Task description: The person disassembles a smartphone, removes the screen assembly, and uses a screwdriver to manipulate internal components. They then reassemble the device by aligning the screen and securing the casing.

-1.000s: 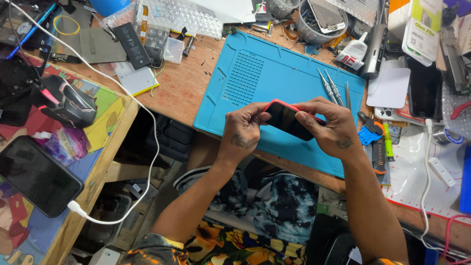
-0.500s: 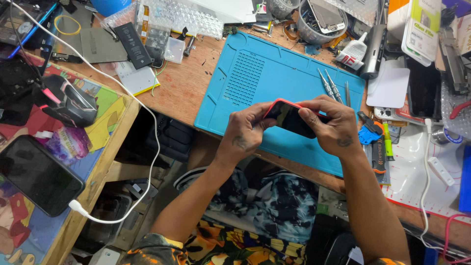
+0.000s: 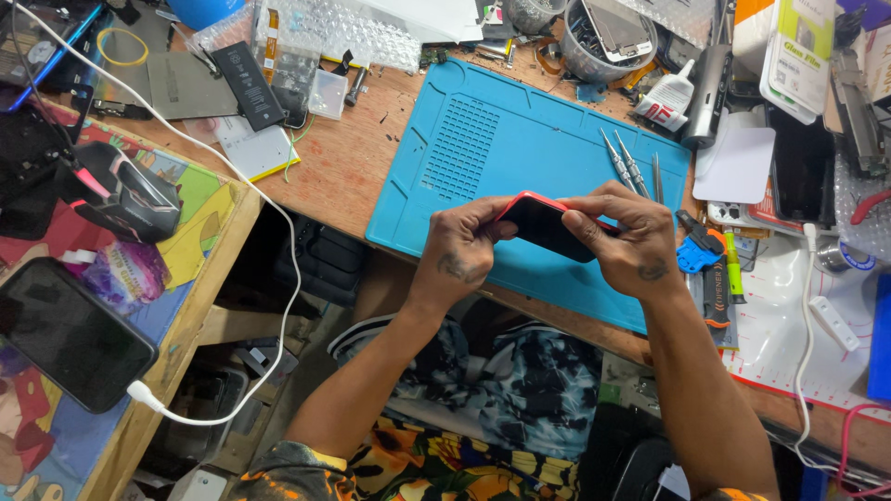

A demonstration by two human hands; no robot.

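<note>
Above the flat blue rubber mat (image 3: 464, 148), at six o'clock, I grip the red-edged black phone (image 3: 548, 225) with my left hand (image 3: 464, 255) and right hand (image 3: 626, 241), fingers pinched tight.

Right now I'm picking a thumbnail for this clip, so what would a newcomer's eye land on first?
First, the red phone gripped at both ends by the left hand and right hand over the blue mat in mid-frame. Next, the dark phone on a white cable at the lower left, then the cluttered bench around the mat.
</note>
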